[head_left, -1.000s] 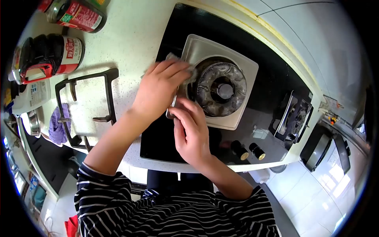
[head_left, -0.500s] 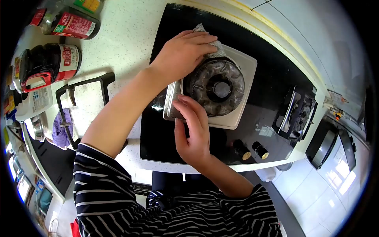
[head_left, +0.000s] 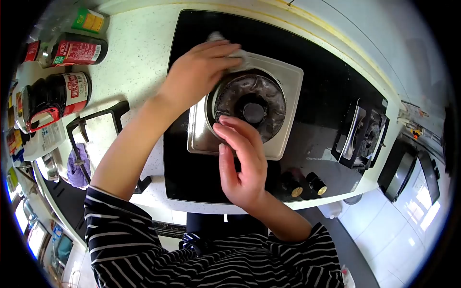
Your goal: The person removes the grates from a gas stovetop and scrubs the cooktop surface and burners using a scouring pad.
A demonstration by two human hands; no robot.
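Note:
My left hand (head_left: 199, 72) presses a grey cloth (head_left: 242, 61) at the upper left corner of the square metal burner tray (head_left: 289, 103), fingers over the cloth. The cloth is partly hidden and slightly blurred. My right hand (head_left: 244, 161) hovers over the tray's lower edge, palm turned left, fingers apart and nothing in them. Between the hands and to the right, the round dark burner (head_left: 253, 112) sits in the middle of the tray, on the black glass hob (head_left: 197, 180).
A black pot support (head_left: 117, 113) lies on the counter at left over a purple cloth (head_left: 78, 168). Sauce bottles (head_left: 74, 89) stand behind it. Two knobs (head_left: 316, 184) and a second burner (head_left: 367, 137) are on the hob's right side.
The left hand has moved with the cloth from the tray's left side up to its upper left corner. The right hand's fingers have come off the tray's left edge and sit further right.

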